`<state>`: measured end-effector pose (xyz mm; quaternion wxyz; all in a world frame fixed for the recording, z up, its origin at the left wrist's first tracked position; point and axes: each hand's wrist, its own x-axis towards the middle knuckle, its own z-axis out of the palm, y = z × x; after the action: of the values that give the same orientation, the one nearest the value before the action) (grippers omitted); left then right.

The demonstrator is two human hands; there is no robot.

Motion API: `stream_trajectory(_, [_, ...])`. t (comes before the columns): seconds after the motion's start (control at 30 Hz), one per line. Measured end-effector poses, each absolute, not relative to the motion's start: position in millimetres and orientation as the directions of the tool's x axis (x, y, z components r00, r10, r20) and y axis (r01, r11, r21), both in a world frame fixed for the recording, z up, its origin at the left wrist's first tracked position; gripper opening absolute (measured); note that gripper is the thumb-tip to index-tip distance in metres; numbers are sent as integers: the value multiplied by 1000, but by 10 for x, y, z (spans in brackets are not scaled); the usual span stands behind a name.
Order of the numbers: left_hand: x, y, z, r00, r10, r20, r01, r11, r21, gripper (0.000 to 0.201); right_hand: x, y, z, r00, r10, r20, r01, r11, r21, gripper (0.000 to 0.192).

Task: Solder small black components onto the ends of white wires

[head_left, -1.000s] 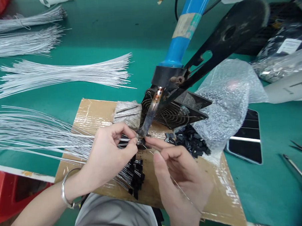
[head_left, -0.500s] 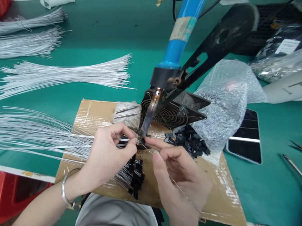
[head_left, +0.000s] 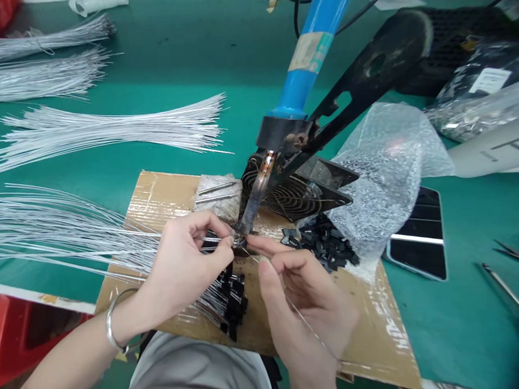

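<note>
A blue-handled soldering iron (head_left: 295,89) is held in a black metal stand, its tip (head_left: 246,222) pointing down. Just left of the tip, my left hand (head_left: 191,260) pinches a thin grey wire (head_left: 210,239) between thumb and forefinger. The piece at the wire's end is too small and covered to make out. My right hand (head_left: 303,307) is closed on a strand of solder wire (head_left: 306,323), which runs through the fingers up to the tip. Below my left hand lie wires with black connectors (head_left: 234,304) on their ends.
A cardboard sheet (head_left: 368,321) lies under the work. Loose black pieces (head_left: 326,243) are heaped beside a fan (head_left: 296,196) and a bubble-wrap bag (head_left: 383,172). Left are wire bundles (head_left: 110,129). A phone (head_left: 418,233) and tweezers (head_left: 511,292) lie right. A pad (head_left: 219,196) carries metal rods.
My right hand has shifted slightly left with the solder wire, closer to the iron's tip. The view has turned a little; my left hand stays nearly in place.
</note>
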<state>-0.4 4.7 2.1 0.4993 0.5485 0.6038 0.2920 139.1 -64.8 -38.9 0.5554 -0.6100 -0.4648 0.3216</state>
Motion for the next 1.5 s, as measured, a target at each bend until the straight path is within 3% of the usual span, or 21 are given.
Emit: stream_trajectory(1.5, [-3, 49, 49, 111, 951, -287, 375, 228, 899, 7, 1365, -636, -374, 385, 909, 158, 223, 74, -972, 15])
